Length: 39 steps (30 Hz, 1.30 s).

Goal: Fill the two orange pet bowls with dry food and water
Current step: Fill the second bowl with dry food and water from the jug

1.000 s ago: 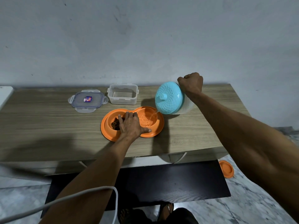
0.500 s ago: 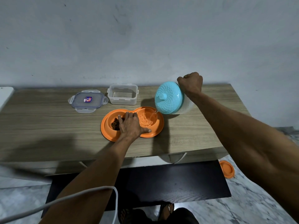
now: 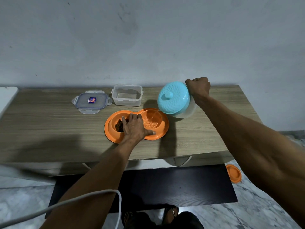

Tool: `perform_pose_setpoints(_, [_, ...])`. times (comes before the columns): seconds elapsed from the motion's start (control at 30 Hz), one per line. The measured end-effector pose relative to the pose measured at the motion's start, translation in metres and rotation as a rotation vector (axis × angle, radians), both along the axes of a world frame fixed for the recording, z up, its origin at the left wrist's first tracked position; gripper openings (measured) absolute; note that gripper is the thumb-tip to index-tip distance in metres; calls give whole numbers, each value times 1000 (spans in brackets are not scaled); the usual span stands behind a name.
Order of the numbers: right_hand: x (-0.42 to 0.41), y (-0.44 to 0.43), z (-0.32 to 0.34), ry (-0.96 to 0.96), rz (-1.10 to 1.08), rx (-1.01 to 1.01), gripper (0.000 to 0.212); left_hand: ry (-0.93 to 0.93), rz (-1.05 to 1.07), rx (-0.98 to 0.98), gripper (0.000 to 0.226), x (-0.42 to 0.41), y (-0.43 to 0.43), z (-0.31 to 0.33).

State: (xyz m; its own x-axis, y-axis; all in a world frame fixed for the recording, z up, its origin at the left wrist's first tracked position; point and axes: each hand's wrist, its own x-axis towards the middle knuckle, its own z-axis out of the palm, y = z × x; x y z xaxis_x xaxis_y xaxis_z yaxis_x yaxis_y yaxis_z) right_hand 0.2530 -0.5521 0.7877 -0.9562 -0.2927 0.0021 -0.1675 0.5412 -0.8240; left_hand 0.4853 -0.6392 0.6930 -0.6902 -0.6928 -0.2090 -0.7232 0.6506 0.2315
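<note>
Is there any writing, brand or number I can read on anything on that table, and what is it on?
Nothing here can be read.
Sticker on the container lid: a small blue, red and white label, too small and blurred to read.
Clear container, blue-lidded jug and orange double bowl: no visible text, labels or numbers.

white cable (image 3: 82,198) | orange disc (image 3: 234,173) on floor | black mat (image 3: 173,184)
</note>
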Motion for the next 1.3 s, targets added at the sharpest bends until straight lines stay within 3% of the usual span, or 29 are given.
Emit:
perform_pose_setpoints(0.53, [-34,-5,-37,-471,-258,-415,23,28,11,-8,108,1,0,-3])
perform_pose_setpoints(0.7, [-51,-7,-54,-511,-262,-438,8,-11,33,-4,108,-3,1,-2])
perform_pose_setpoints(0.9, [-64,-3,-67,-568,-271,-418,7,-1,58,23,110,-3,0,-7])
perform_pose_setpoints(1.07, [-59,5,-67,-564,-270,-443,11,12,67,31,109,-2,1,-7])
perform_pose_setpoints(1.3, [-46,18,-65,-516,-301,-447,45,-26,33,7,111,-3,4,-2])
